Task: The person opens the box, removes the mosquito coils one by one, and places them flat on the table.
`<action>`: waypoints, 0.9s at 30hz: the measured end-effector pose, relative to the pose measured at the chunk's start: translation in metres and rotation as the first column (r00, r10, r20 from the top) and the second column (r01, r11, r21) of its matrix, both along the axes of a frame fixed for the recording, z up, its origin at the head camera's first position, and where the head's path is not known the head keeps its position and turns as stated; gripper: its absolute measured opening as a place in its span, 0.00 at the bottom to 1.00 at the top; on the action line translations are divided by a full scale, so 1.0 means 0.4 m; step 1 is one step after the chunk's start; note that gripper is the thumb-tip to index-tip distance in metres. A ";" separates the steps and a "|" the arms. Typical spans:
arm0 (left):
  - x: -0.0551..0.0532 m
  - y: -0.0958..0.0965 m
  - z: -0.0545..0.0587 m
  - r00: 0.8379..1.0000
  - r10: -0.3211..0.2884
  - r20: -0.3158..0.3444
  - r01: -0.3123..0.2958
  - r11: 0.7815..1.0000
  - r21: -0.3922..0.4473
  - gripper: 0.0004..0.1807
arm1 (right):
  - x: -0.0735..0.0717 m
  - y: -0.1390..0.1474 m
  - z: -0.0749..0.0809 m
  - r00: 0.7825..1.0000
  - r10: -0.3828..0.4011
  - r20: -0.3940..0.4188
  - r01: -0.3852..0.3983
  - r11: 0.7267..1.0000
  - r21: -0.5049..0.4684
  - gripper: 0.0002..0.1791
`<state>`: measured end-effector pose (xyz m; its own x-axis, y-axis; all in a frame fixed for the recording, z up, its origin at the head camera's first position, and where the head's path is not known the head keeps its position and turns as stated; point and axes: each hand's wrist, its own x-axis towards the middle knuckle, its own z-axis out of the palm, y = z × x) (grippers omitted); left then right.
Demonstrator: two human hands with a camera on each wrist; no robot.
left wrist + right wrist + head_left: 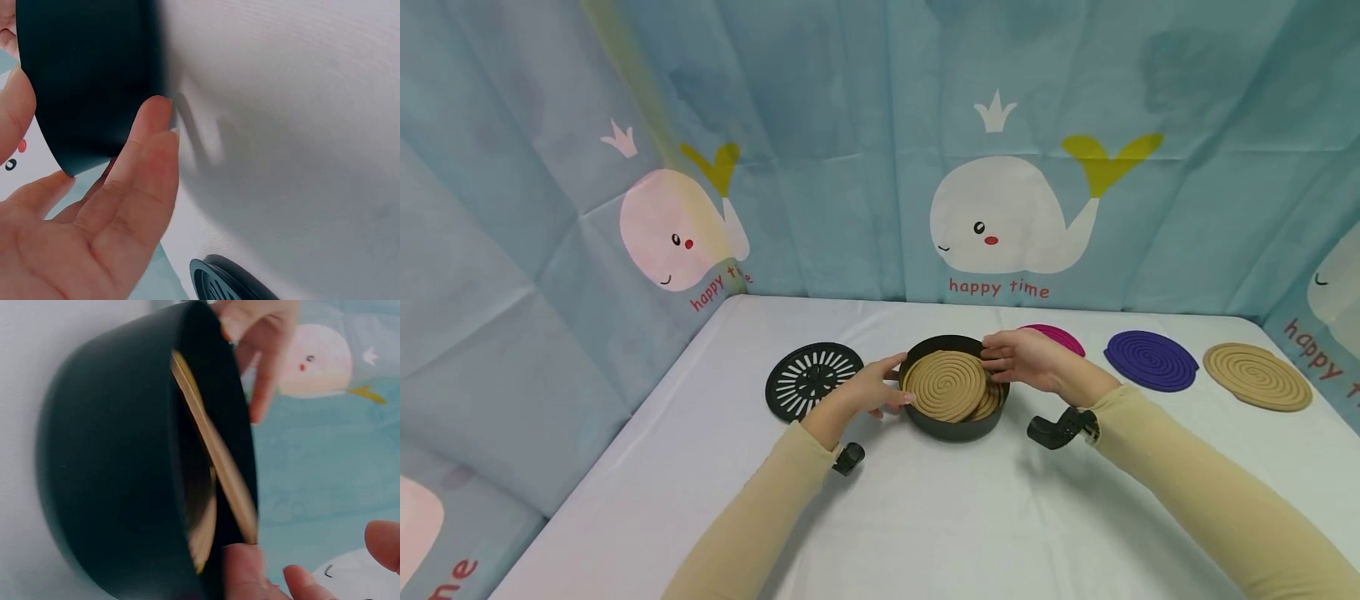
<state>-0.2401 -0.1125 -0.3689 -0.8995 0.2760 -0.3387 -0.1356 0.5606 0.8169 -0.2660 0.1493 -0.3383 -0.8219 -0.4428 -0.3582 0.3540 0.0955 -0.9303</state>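
A black round bowl [951,430] stands mid-table. Inside, a tan coiled mat [943,385] lies tilted over another tan coiled mat [991,403]; the right wrist view shows the upper mat [215,447] slanting across the opening. My left hand [880,387] rests against the bowl's left side, its fairly straight fingers [153,144] touching the dark outer wall [87,81]. At the bowl's right rim is my right hand [1022,357]. Its fingers are spread, one fingertip [245,559] right at the upper mat's edge, the others apart from it.
A black slotted lid [787,398] lies left of the bowl, partly behind the left hand. To the right lie a magenta coiled mat [1060,336], partly hidden by the right hand, a purple one [1152,361] and another tan one [1257,377]. A whale-print curtain [850,225] hangs behind the table.
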 end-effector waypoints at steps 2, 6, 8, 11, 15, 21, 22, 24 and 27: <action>0.002 0.000 0.000 1.000 0.004 0.004 -0.004 1.000 0.006 0.43 | 0.002 -0.004 -0.004 1.000 -0.020 -0.006 0.020 1.000 0.004 0.32; 0.003 -0.001 -0.004 1.000 0.010 0.015 -0.011 1.000 0.026 0.44 | 0.004 -0.012 -0.016 0.999 -0.025 -0.037 0.026 0.999 0.026 0.28; 0.003 -0.001 -0.006 1.000 0.013 0.021 -0.014 0.999 0.037 0.44 | 0.005 -0.016 -0.021 0.998 -0.001 -0.060 0.003 0.999 0.043 0.25; 0.003 -0.001 -0.006 0.999 0.017 0.029 -0.018 0.998 0.055 0.44 | 0.006 -0.023 -0.028 0.995 0.039 -0.092 -0.030 0.995 0.094 0.23; 0.004 0.000 -0.002 0.999 0.020 0.034 -0.022 0.998 0.064 0.44 | 0.013 -0.037 -0.037 0.984 0.097 -0.147 -0.067 0.979 0.193 0.23; 0.005 0.002 0.001 0.999 0.019 0.035 -0.021 0.998 0.063 0.44 | 0.029 -0.043 -0.052 0.982 0.143 -0.125 -0.127 0.983 0.133 0.26; 0.005 0.002 0.001 0.999 0.019 0.033 -0.021 0.998 0.061 0.44 | 0.032 -0.043 -0.054 0.984 0.137 -0.114 -0.124 0.986 0.111 0.26; 0.005 0.001 0.001 0.999 0.018 0.032 -0.019 0.998 0.057 0.44 | 0.037 -0.041 -0.056 0.989 0.109 -0.104 -0.101 0.992 0.074 0.27; 0.004 0.001 0.000 0.999 0.014 0.032 -0.015 0.999 0.052 0.43 | 0.043 -0.033 -0.054 0.994 0.061 -0.096 -0.057 0.998 0.036 0.28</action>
<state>-0.2384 -0.1121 -0.3689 -0.8926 0.2811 -0.3525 -0.1695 0.5152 0.8401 -0.2488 0.1363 -0.3601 -0.8262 -0.4808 -0.2936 0.2553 0.1449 -0.9559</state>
